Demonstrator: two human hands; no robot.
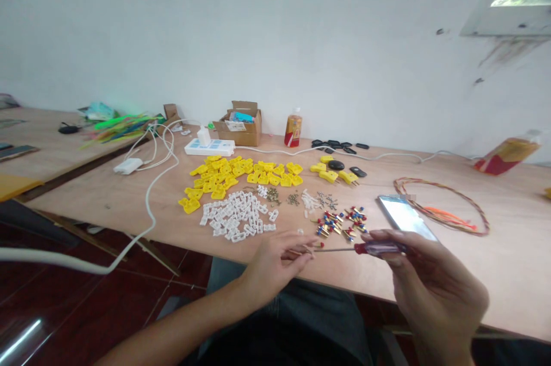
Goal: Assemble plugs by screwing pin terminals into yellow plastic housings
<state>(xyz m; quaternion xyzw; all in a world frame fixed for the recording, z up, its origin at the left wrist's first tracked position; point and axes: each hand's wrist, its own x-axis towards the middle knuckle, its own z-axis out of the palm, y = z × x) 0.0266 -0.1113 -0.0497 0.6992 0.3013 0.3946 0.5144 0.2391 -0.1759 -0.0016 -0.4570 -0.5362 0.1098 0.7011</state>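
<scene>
Purple translucent plastic forms the handle of a screwdriver (379, 248), which the right hand (437, 285) holds in its curled fingers, well closed around the grip, with the thin steel shaft (338, 249) running level toward the left. The left hand (275, 263) is half open, its fingers loosely curved just beside the shaft's far end. A small reddish part (317, 245) shows near those fingers, but whether they have hold of it is impossible to tell at this size. Both hands are raised just above the near edge of the plywood table (510, 265). Beyond them lie yellow plastic housings (219, 183) in a heap, white plastic pieces (235, 214), small brass screws (272, 195) and terminal pins with red and blue parts (338, 225). A smartphone (404, 215) lies just past the right hand. For work this fine, a level shaft seems best, with the handle turned by the fingertips and the left fingers kept close to the tip, so that it cannot skid off a small part.
</scene>
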